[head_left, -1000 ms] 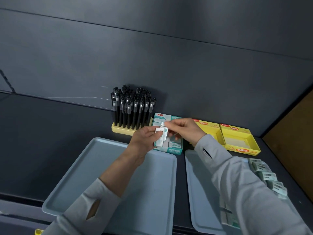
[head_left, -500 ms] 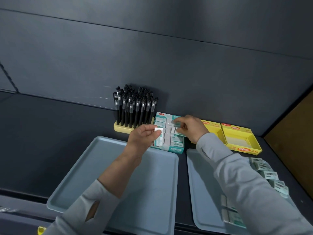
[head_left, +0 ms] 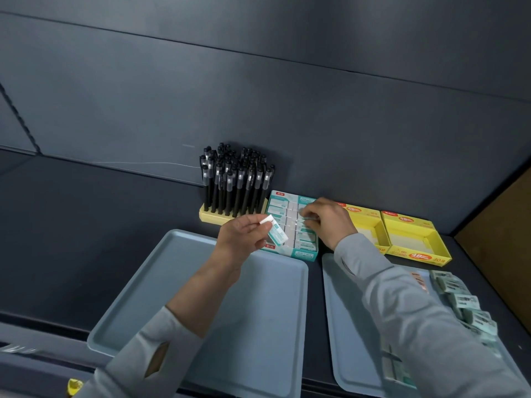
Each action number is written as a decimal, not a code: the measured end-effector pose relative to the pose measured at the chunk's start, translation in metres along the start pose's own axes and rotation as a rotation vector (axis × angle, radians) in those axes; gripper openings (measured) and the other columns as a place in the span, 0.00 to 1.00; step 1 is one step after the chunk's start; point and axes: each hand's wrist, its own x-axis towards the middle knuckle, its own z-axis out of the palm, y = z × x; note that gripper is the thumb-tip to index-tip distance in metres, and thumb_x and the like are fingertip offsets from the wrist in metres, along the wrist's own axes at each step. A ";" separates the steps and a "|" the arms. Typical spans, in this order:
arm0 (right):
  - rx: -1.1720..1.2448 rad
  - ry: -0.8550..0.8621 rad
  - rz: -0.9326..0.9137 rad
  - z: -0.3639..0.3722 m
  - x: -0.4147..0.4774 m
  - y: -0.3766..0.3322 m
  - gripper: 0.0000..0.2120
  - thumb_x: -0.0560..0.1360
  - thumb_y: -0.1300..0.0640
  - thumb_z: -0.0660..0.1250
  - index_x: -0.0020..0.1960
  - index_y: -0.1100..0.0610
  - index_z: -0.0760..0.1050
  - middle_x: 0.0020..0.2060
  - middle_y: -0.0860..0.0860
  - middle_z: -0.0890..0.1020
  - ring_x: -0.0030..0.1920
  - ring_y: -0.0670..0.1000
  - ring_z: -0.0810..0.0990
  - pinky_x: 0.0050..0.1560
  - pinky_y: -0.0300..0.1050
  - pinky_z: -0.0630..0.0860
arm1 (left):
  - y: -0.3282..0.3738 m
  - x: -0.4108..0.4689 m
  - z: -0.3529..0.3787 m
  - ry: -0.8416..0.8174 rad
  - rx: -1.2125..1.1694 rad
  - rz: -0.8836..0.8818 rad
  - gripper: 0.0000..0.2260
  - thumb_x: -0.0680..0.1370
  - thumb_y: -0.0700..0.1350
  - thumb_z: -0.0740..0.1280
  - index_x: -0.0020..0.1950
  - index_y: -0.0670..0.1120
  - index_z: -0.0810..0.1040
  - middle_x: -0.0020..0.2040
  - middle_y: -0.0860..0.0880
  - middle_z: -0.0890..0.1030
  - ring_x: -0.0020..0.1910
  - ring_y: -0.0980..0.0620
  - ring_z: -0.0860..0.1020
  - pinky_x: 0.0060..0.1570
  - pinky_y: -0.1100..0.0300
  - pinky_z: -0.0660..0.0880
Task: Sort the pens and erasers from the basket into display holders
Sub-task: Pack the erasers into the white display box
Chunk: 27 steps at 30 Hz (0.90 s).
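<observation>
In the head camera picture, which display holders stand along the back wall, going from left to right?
Yellow pen holder full of black pens → teal eraser box → first yellow box → second yellow box.

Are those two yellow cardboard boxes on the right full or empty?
Empty, as far as shows: the far-right yellow cardboard box has a bare pale floor; the nearer yellow box, partly hidden by the right hand, looks bare too.
</observation>
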 end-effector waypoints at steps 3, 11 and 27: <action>0.149 0.046 0.019 -0.004 -0.005 -0.010 0.05 0.76 0.59 0.68 0.48 0.56 0.83 0.48 0.51 0.83 0.48 0.53 0.79 0.49 0.44 0.74 | -0.001 0.001 0.002 -0.001 -0.015 -0.004 0.08 0.77 0.39 0.69 0.56 0.42 0.80 0.48 0.44 0.84 0.39 0.56 0.81 0.51 0.59 0.78; 0.893 -0.190 0.166 -0.018 -0.023 -0.032 0.04 0.75 0.64 0.69 0.49 0.57 0.80 0.30 0.48 0.79 0.28 0.42 0.75 0.32 0.35 0.73 | -0.007 0.009 0.011 -0.028 0.003 0.084 0.07 0.77 0.37 0.69 0.55 0.41 0.80 0.45 0.46 0.83 0.43 0.53 0.80 0.48 0.63 0.78; -0.018 -0.052 0.055 -0.006 -0.019 -0.010 0.12 0.73 0.58 0.71 0.56 0.54 0.82 0.54 0.52 0.79 0.54 0.54 0.77 0.47 0.36 0.64 | -0.032 0.027 -0.003 -0.124 1.395 0.859 0.18 0.65 0.45 0.78 0.53 0.42 0.84 0.51 0.44 0.83 0.51 0.43 0.82 0.53 0.50 0.79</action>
